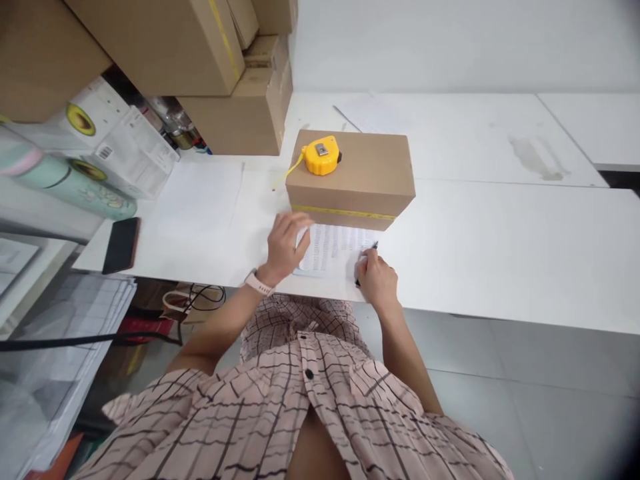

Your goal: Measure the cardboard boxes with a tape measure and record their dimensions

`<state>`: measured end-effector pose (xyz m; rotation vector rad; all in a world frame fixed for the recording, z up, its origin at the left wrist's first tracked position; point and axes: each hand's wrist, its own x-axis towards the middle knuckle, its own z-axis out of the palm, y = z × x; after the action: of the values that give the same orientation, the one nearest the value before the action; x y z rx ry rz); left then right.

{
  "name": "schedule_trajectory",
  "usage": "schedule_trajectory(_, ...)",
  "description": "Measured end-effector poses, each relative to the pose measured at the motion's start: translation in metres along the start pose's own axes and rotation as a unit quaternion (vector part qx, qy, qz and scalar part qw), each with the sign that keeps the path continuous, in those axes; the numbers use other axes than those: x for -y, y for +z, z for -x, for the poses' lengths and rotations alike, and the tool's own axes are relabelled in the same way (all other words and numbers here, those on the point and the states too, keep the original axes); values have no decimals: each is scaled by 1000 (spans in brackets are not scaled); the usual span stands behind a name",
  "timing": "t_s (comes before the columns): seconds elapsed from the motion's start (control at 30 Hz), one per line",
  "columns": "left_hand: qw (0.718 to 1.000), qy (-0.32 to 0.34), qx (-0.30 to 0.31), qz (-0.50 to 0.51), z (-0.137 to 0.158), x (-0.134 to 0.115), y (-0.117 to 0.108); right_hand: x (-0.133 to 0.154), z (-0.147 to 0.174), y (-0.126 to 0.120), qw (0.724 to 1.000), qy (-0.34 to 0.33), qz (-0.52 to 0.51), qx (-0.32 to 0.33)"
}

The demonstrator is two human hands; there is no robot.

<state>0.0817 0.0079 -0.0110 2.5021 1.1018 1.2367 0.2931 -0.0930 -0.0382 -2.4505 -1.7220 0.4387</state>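
Note:
On the white table, a printed sheet [327,250] lies partly under the near side of a brown cardboard box [370,163]. My right hand [379,277] is closed round a black pen [375,246] at the sheet's right edge. Over the sheet's left side is my left hand [287,243], its fingers apart and somewhat blurred, with nothing in them. A pale watch band circles that wrist. A yellow tape measure [321,157] rests on top of the box, its short tape end hanging past the left edge. Yellow tape runs along the box's front.
Large cartons [235,117] are stacked at the back left. A black phone [121,245], a mint bottle [75,183] and white boxes with avocado pictures [133,150] are at the left. Blank paper [200,197] lies nearby. Another sheet [370,115] is behind the box.

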Motion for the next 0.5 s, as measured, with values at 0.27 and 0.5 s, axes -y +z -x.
schedule_trajectory(0.27,981,-19,193,20,101,17,-3,-12,4,5,999,-5,-35,-24)
schedule_trajectory(0.5,983,-45,177,25,107,12,1,-30,16,10,992,-13,-111,-67)
